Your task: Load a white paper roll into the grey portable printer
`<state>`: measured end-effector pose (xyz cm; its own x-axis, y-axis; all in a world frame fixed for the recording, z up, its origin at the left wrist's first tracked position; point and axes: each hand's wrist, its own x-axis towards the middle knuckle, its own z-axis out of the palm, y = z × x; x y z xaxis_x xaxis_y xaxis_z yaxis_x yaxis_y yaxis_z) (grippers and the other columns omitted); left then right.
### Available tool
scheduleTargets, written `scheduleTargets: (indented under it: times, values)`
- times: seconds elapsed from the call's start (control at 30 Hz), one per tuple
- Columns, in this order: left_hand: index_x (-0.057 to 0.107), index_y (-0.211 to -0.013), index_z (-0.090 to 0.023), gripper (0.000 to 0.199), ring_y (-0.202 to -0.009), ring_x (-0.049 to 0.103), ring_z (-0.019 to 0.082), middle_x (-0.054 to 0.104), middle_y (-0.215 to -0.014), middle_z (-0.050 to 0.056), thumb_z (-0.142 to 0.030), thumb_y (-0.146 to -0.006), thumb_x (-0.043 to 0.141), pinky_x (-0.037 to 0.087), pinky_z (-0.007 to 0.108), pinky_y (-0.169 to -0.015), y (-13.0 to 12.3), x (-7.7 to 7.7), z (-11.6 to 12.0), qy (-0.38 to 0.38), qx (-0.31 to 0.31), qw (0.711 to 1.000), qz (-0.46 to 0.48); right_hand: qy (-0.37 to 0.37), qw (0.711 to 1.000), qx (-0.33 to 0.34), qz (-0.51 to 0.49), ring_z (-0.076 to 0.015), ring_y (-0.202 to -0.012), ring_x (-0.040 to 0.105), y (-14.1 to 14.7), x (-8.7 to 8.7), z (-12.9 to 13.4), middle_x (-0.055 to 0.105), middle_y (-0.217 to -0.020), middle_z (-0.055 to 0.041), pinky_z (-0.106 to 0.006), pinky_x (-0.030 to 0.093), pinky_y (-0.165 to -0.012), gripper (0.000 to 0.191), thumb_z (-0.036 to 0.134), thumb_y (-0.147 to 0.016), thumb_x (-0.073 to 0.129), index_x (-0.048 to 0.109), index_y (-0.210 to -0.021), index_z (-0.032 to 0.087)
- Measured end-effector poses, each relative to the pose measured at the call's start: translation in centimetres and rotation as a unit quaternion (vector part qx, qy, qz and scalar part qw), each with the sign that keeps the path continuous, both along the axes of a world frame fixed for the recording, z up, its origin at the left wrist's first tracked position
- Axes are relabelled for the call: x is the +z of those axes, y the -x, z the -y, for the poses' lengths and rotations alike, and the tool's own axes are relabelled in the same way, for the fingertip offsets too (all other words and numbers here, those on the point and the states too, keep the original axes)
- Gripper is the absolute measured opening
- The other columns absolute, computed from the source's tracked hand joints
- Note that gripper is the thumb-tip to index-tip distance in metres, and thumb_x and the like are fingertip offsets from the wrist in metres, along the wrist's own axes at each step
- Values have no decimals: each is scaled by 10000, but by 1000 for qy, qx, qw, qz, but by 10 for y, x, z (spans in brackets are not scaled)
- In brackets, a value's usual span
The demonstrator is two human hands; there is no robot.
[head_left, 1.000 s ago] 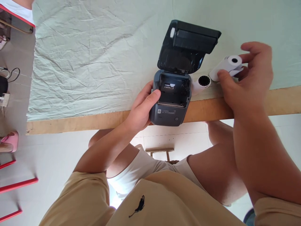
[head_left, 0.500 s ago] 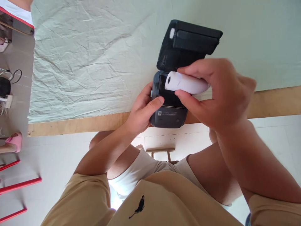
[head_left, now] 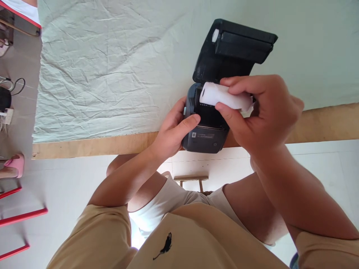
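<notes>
A dark portable label printer (head_left: pixel 206 140) lies at the table's near edge with its lid (head_left: pixel 232 48) swung up and away from me. My left hand (head_left: pixel 176 130) grips the printer's left side, thumb over the rim of the paper bay. Pinched between the thumb and fingers of my right hand (head_left: pixel 263 108) is a white paper roll (head_left: pixel 218 94), tilted, its hollow end facing left. The roll hovers over or partly in the open bay; whether it touches the bottom I cannot tell. My right hand covers the roll's right end.
A wrinkled pale green cloth (head_left: pixel 112 67) covers the table, whose bare wooden edge (head_left: pixel 92 147) faces me. At far left are cables with a white plug block (head_left: pixel 7 116), red bars (head_left: pixel 24 216) and another person's foot in a pink slipper (head_left: pixel 18 165).
The printer and its lid have shifted slightly right. My right hand has turned the paper roll a little, so its hollow end now shows as a narrow slit.
</notes>
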<state>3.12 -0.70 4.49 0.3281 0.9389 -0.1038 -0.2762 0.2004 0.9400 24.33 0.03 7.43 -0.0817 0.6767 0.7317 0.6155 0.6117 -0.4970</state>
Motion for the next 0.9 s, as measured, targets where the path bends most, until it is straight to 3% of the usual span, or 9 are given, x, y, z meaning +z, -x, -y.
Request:
scheduleTargets:
  times: [0.13, 0.27, 0.4, 0.57, 0.67, 0.8, 0.9]
  values:
    - [731, -1512, -326, 757, -795, 846, 272, 861, -1094, 59, -847, -975, 848, 654, 388, -596, 1, -2, -1, 10, -3, 1000, -5, 32, 995, -62, 69, -330, -1117, 912, 1, -2, 5, 919, -1184, -85, -506, 698, -966, 29, 317, -1182, 731, 754, -1166, 315]
    - [740, -1530, -336, 765, -788, 837, 277, 868, -1086, 58, -834, -962, 859, 645, 386, -580, 1, -1, 0, 16, -6, 1000, -7, -7, 992, -92, 80, -306, -1096, 910, 3, 1, 8, 919, -1144, -75, -488, 691, -919, 99, 400, -1215, 702, 747, -1179, 320]
    - [747, -1484, -317, 713, -901, 880, 299, 876, -1152, 68, -824, -992, 844, 724, 423, -702, 0, 2, 0, 11, 8, 1000, -4, -38, 998, -41, 38, -230, -993, 916, 7, -6, 0, 943, -1149, -26, -411, 685, -879, 99, 257, -1181, 739, 687, -1115, 309]
    - [726, -1521, -325, 740, -747, 811, 251, 853, -1080, 48, -787, -965, 886, 641, 373, -554, 1, -1, -1, 21, -8, 1000, -1, -65, 996, -32, 43, -224, -948, 918, 4, -10, -10, 950, -1108, 14, -420, 693, -856, 131, 240, -1145, 728, 651, -1075, 320]
    - [722, -1511, -336, 730, -759, 807, 249, 842, -1076, 47, -776, -955, 897, 649, 375, -581, 1, -3, -2, 24, -16, 1000, 7, -52, 996, -4, 66, -221, -978, 929, 0, -3, -10, 958, -1133, 33, -434, 686, -905, 188, 162, -1112, 743, 655, -1035, 310]
    - [752, -1437, -320, 596, -817, 815, 247, 830, -1102, 54, -716, -1008, 873, 662, 380, -658, -1, 1, -1, 12, -8, 1000, 14, -62, 995, -5, 84, -245, -1011, 904, -1, 5, -4, 930, -1043, -5, -458, 613, -886, 202, 201, -1139, 684, 667, -960, 292]
    - [766, -1401, -299, 612, -842, 818, 247, 832, -1130, 65, -787, -1036, 813, 659, 376, -665, -3, 2, 0, 0, 14, 1000, -11, -94, 993, 57, 54, -215, -942, 874, 1, 2, -1, 886, -912, 49, -431, 560, -837, 236, 250, -1132, 743, 658, -916, 290]
